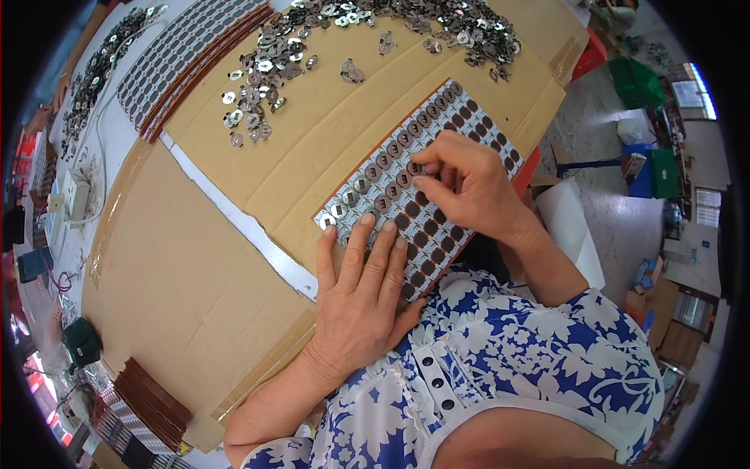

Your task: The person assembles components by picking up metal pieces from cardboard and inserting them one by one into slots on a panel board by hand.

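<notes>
Cardboard-covered counter (187,250) carries slanting patterned board (426,233)

The left hand (359,309) spreads over the board's left edge. The right hand (473,184) has thumb and forefinger nearly meeting at a metal disc (411,169); whether they grip it, I cannot tell.

Left hand (359,305) flat and slightly spread, right hand (473,184) curled pinch-like.

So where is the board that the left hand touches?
In the head view, the board lies just right of centre on the cardboard, under the left hand, between the loose disc heap and the floral shirt.
</notes>
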Action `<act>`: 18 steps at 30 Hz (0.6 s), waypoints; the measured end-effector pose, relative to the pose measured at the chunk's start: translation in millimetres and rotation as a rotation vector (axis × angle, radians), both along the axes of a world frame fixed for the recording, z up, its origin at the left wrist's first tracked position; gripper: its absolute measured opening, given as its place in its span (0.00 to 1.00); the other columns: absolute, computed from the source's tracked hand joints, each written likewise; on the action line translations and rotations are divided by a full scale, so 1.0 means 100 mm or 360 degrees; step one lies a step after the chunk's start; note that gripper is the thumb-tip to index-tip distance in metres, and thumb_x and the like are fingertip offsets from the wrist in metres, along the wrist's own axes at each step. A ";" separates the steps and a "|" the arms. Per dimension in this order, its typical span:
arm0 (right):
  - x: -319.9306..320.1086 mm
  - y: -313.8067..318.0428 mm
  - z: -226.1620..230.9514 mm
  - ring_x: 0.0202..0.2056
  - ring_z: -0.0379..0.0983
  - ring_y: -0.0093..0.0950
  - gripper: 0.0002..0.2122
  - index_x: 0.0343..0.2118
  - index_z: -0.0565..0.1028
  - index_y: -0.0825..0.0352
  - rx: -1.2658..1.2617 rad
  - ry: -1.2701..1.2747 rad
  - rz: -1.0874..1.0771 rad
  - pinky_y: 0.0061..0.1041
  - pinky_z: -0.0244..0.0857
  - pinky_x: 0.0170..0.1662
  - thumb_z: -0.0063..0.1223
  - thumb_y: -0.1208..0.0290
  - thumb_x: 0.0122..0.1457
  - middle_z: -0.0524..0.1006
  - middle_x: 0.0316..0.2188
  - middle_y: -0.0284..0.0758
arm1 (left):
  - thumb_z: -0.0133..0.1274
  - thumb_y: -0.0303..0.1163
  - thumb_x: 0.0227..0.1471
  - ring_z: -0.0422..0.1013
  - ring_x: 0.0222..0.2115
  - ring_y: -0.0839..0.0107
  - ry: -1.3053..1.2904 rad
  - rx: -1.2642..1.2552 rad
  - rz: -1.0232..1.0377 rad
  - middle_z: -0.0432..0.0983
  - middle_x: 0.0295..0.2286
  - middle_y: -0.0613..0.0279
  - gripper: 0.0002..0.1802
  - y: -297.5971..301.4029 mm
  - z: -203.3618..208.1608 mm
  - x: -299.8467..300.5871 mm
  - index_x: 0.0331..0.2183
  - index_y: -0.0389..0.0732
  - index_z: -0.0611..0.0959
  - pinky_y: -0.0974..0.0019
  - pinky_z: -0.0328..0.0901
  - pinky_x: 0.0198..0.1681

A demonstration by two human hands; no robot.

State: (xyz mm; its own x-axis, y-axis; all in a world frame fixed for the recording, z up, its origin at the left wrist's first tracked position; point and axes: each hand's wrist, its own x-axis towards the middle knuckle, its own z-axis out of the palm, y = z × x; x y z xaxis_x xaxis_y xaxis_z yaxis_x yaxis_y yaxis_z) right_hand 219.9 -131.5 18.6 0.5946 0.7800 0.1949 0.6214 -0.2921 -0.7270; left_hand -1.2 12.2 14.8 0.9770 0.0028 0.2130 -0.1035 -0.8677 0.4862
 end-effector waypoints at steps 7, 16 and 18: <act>0.63 0.22 -0.03 0.29 0.81 0.25 0.12 0.48 0.84 0.70 0.0077 -0.0029 -0.0041 0.27 0.73 0.33 0.68 0.72 0.64 0.83 0.33 0.35 | 0.72 0.49 0.47 0.65 0.70 0.41 -0.0016 -0.0003 -0.0028 0.73 0.66 0.44 0.46 -0.06 0.01 -0.04 0.62 0.31 0.81 0.26 0.48 0.73; 0.99 0.77 0.01 0.34 0.84 0.34 0.09 0.42 0.83 0.68 0.0087 -0.0405 0.0276 0.34 0.76 0.39 0.67 0.71 0.62 0.84 0.31 0.37 | 0.73 0.49 0.47 0.66 0.69 0.43 -0.0008 -0.0018 -0.0037 0.74 0.66 0.46 0.45 -0.08 0.02 -0.08 0.61 0.32 0.83 0.27 0.49 0.73; 0.96 0.68 0.09 0.32 0.84 0.29 0.07 0.41 0.82 0.68 0.0130 -0.0250 0.0293 0.31 0.76 0.38 0.67 0.73 0.62 0.84 0.30 0.36 | 0.73 0.49 0.48 0.66 0.69 0.43 -0.0014 -0.0022 -0.0051 0.74 0.66 0.46 0.44 -0.09 0.04 -0.09 0.60 0.32 0.83 0.27 0.49 0.73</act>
